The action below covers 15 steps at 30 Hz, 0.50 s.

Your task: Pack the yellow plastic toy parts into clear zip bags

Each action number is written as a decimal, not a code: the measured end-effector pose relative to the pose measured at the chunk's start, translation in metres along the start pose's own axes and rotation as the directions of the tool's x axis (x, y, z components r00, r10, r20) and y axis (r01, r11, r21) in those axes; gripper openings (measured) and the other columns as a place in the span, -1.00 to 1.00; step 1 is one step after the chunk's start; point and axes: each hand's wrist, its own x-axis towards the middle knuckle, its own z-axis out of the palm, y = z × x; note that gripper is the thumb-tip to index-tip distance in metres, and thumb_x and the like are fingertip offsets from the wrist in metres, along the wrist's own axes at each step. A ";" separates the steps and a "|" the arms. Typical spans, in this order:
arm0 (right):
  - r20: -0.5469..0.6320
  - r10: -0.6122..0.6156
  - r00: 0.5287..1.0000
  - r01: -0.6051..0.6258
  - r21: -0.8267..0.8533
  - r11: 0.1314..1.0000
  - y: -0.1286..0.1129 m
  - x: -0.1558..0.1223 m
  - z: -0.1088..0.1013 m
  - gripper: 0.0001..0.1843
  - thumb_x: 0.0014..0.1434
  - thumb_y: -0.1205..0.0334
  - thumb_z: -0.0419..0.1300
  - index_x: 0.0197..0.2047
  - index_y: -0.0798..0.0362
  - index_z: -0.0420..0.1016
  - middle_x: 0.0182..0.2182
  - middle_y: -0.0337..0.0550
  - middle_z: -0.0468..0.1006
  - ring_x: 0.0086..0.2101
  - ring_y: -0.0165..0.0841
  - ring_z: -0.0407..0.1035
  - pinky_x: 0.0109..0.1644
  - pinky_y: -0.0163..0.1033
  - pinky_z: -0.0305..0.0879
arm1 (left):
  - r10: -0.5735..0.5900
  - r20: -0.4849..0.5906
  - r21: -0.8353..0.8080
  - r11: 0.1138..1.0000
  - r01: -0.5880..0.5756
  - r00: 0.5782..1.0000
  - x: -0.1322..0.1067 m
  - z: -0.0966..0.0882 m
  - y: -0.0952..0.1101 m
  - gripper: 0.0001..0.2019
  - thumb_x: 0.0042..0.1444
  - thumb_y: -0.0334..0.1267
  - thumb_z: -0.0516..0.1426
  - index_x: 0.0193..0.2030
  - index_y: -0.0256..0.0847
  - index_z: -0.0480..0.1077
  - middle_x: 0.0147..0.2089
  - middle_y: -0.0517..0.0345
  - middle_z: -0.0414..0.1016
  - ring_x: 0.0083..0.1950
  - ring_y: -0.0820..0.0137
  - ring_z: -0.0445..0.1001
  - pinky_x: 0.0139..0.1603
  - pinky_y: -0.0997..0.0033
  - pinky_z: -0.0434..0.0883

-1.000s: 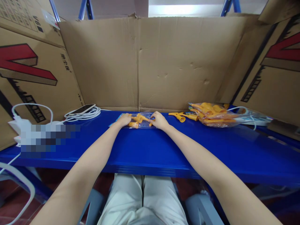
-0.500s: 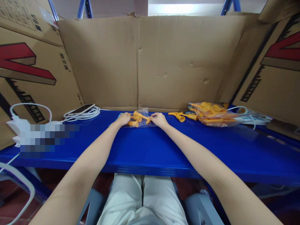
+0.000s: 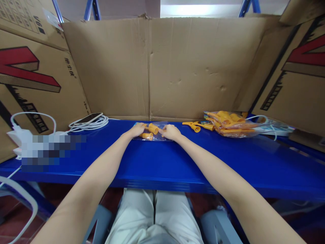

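Note:
A small clear plastic bag (image 3: pixel 152 131) with orange plastic pieces inside lies on the blue table (image 3: pixel 162 162), near the far cardboard wall. My left hand (image 3: pixel 137 129) grips the bag's left end and my right hand (image 3: pixel 170 131) grips its right end. Both hands rest on the table top, fingers closed on the plastic. Two loose orange pieces (image 3: pixel 196 126) lie just right of my right hand.
A bigger clear bag full of orange pieces (image 3: pixel 230 123) lies at the far right, beside a white power strip (image 3: pixel 275 129). A phone on coiled white cable (image 3: pixel 88 120) sits far left, with a white charger (image 3: pixel 19 137). Cardboard walls (image 3: pixel 177 64) enclose the table.
My hands have drawn closer together on the small bag, and the bag has shifted slightly right and bunched up, with the orange pieces inside rearranged.

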 end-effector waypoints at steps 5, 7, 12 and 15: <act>-0.022 -0.050 0.999 0.050 0.017 0.999 0.000 -0.002 0.002 -0.62 0.17 0.06 0.15 0.00 0.04 0.51 -0.09 0.02 0.58 -0.06 -0.15 0.45 -0.07 -0.23 0.31 | -0.014 -0.054 -0.001 1.000 0.014 0.998 -0.003 0.000 0.004 -0.64 0.16 -0.29 -0.08 -0.01 -0.29 0.43 0.09 -0.05 0.49 0.10 0.24 0.43 0.06 0.35 0.33; -0.038 -0.076 0.996 0.078 0.051 0.996 0.001 -0.001 0.005 -0.57 0.17 0.11 0.16 0.08 0.07 0.46 -0.08 0.00 0.57 -0.05 -0.20 0.45 -0.05 -0.25 0.30 | -0.038 -0.099 0.000 0.999 0.038 0.994 -0.005 -0.002 0.007 -0.63 0.16 -0.31 -0.07 0.02 -0.29 0.41 0.14 -0.06 0.45 0.14 0.24 0.40 0.11 0.35 0.30; -0.079 -0.086 0.993 0.095 0.127 0.987 0.007 0.006 0.009 -0.55 0.14 0.24 0.19 0.12 0.11 0.42 -0.10 -0.05 0.58 -0.06 -0.28 0.45 -0.03 -0.31 0.30 | -0.134 -0.168 0.017 0.990 0.139 0.977 -0.009 -0.004 0.012 -0.60 0.17 -0.33 -0.08 0.09 -0.31 0.36 0.22 -0.08 0.37 0.22 0.21 0.33 0.15 0.35 0.26; -0.085 -0.112 0.990 0.123 0.135 0.983 0.010 0.009 0.010 -0.69 0.12 0.30 0.20 -0.04 0.04 0.53 -0.09 -0.12 0.58 -0.04 -0.27 0.44 0.00 -0.30 0.30 | -0.192 -0.191 0.064 0.976 0.207 0.963 -0.007 -0.005 0.008 -0.59 0.16 -0.30 -0.05 0.11 -0.34 0.35 0.25 -0.15 0.33 0.26 0.15 0.29 0.15 0.31 0.25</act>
